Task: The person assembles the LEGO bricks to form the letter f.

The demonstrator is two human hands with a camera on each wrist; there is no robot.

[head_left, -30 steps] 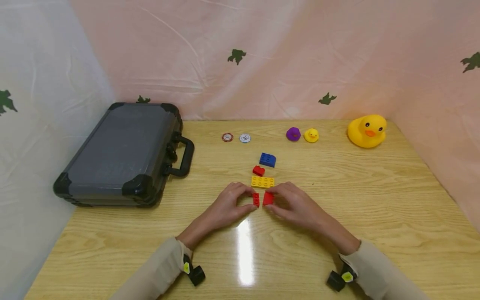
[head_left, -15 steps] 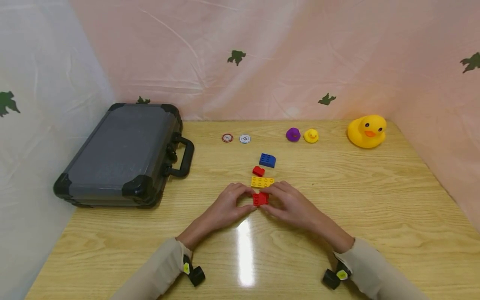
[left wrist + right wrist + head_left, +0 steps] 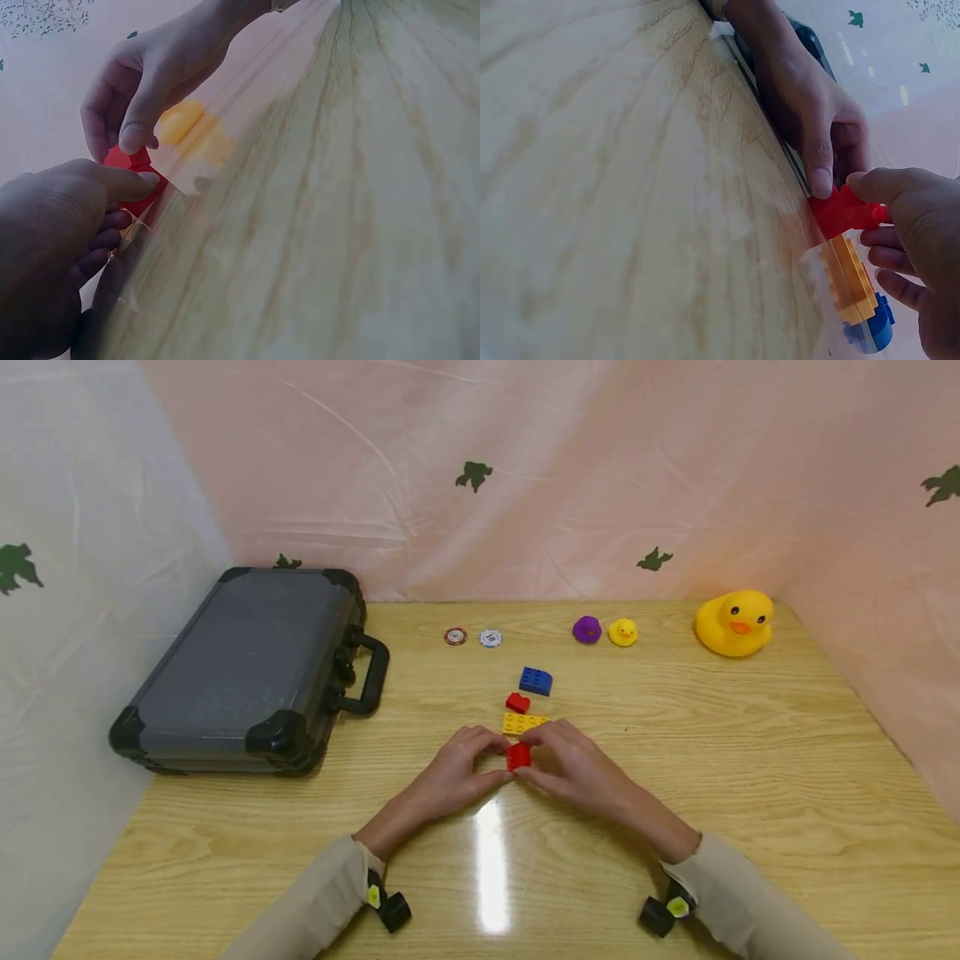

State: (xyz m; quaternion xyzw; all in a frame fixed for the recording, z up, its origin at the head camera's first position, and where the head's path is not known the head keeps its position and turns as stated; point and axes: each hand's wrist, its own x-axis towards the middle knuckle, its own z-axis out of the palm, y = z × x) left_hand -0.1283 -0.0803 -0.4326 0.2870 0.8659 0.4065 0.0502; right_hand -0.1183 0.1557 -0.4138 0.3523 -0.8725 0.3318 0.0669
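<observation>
on the left of the worktop (image 3: pixel 187 860) a dark grey case (image 3: pixel 240 668) with black corners lies flat, its black handle facing right. next comes the left sleeve (image 3: pixel 315 893), pale beige, with a small black device strapped at the wrist. beyond the left hand (image 3: pixel 452 774), near the back edge, a red-edged chip (image 3: pixel 455 636) lies flat, and just to its right a white chip (image 3: pixel 491 638).

the left hand's thumb and fingers pinch the red bricks (image 3: pixel 519 757) from the left side, low over the worktop near the middle. the bricks meet in a single red shape; whether they are locked together i cannot tell. just behind them sits a yellow brick (image 3: pixel 517 724), studs up, its right end partly covered by the other hand. a small red brick (image 3: pixel 517 702) lies close beyond that, then a blue brick (image 3: pixel 536 681) with one rounded corner.

the right hand (image 3: pixel 581 768) has its thumb and fingers pinched on the red bricks from the right. farther back stand a small purple toy (image 3: pixel 587 629) and, just beside it, a small yellow duck (image 3: pixel 622 632). last, at the far right, is a large yellow duck (image 3: pixel 735 625) with an orange beak.
</observation>
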